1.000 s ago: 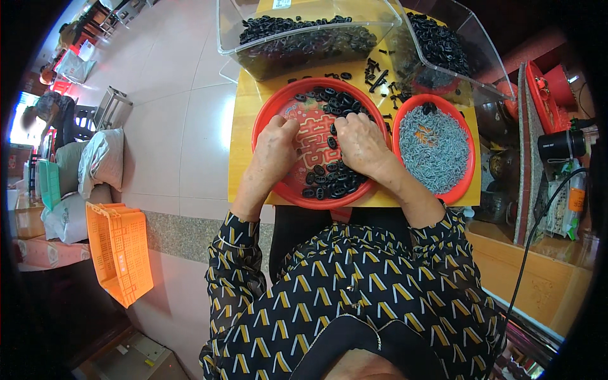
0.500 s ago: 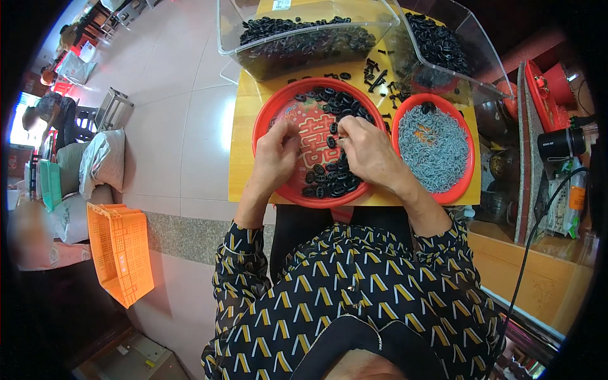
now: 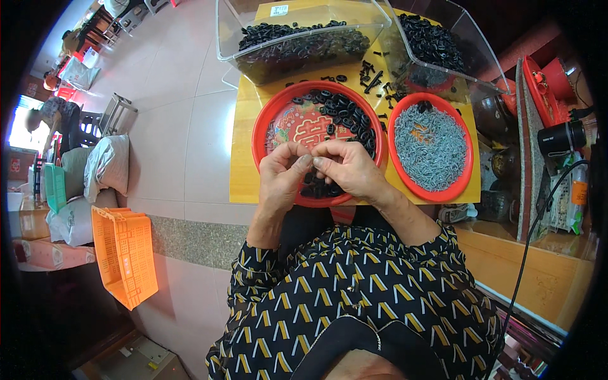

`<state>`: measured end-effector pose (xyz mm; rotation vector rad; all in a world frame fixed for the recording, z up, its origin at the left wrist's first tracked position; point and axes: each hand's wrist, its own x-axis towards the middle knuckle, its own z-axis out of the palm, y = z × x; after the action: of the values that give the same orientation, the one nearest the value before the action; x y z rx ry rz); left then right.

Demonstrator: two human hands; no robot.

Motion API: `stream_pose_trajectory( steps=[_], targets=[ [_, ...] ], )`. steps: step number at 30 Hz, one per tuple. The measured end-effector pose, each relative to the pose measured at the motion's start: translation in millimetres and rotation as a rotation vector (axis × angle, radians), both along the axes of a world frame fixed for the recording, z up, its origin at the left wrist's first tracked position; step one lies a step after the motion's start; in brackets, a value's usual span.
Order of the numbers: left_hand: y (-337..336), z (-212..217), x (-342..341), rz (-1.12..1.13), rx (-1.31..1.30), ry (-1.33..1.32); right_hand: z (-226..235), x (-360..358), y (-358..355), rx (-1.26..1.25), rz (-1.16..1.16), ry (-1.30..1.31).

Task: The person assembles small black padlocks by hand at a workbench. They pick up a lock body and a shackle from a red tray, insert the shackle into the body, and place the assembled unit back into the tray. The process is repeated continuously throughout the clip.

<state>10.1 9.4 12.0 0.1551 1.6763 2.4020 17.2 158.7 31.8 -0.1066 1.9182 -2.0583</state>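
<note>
Two hands meeting over the near rim of the left red tray (image 3: 266, 126): left hand (image 3: 282, 180) and right hand (image 3: 348, 171), fingertips pinched together on something too small to make out, probably one of the black plastic rings (image 3: 342, 114) heaped there. Light, stiff, likely slippery; best nipped by the edges. Grey pins in the right red tray (image 3: 465, 183) alongside.
</note>
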Motion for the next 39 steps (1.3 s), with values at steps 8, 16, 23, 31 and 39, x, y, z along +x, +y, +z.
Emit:
stream_pose_trajectory(
  steps=[8,16,23,31,39],
  targets=[
    [-12.5,-5.1,-1.0,-0.090,-0.109,-0.056,0.3,-4.7,-2.9,0.239,-0.030,0.183],
    [-10.2,-12.9,-5.0,-0.019,-0.071,-0.149,-11.9,-19.9,-6.3,0.529,-0.196,0.508],
    [-6.6,-3.3,1.6,0.011,0.206,-0.226,-30.2,-17.4,7.3,0.318,-0.227,0.365],
    [9.0,-2.7,18.8,0.058,0.420,-0.277,-1.5,15.1,7.7,-0.131,-0.165,-0.046],
    [11.9,0.2,24.5,0.094,0.414,-0.267,4.8,24.5,3.9,-0.094,-0.186,-0.044]
  ],
)
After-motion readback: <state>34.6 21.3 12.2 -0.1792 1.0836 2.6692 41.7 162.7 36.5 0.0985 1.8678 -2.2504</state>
